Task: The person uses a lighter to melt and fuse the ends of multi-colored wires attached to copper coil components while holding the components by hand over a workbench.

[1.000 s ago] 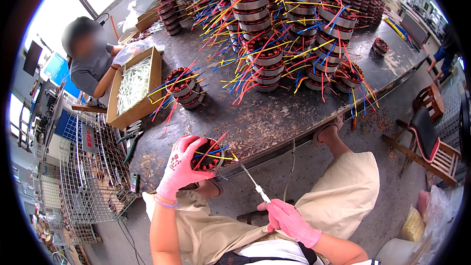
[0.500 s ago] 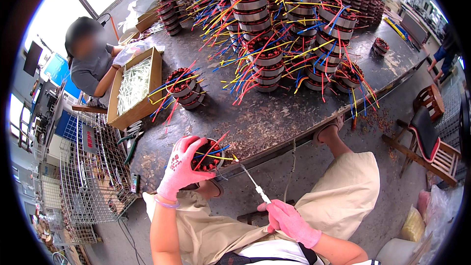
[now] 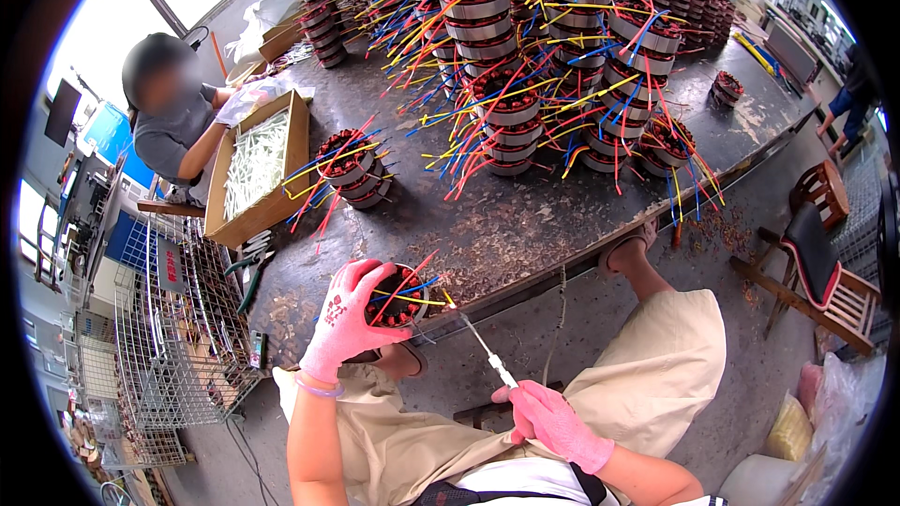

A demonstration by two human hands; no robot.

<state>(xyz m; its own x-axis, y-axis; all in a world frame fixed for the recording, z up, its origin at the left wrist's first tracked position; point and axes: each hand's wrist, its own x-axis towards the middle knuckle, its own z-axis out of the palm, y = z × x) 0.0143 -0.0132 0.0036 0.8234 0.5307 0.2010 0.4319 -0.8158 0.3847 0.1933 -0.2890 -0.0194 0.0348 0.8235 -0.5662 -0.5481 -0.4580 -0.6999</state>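
My left hand [image 3: 345,314], in a pink glove, is closed round a motor stator [image 3: 401,298] at the table's near edge. Red, blue and yellow leads stick out of the stator to the right. In my right hand [image 3: 555,424], also gloved in pink, is a slim white-handled tool [image 3: 500,370] with a thin shaft, its exact kind unclear. Its yellowish tip points up and left, close to the end of the yellow lead [image 3: 420,300]. Whether they touch I cannot tell. My fingers hide the stator's left side.
Tall stacks of wired stators [image 3: 483,33] fill the back of the dark table [image 3: 450,225]. A shorter stack [image 3: 354,173] stands left, beside a cardboard box [image 3: 217,225] of white tubes. A co-worker [image 3: 173,122] sits behind it. Green-handled pliers [image 3: 251,281] lie near a wire rack [image 3: 155,356].
The tool's tip has shifted very slightly up and left. My left hand and the stator stay in place. The co-worker's hands and head have moved a little.
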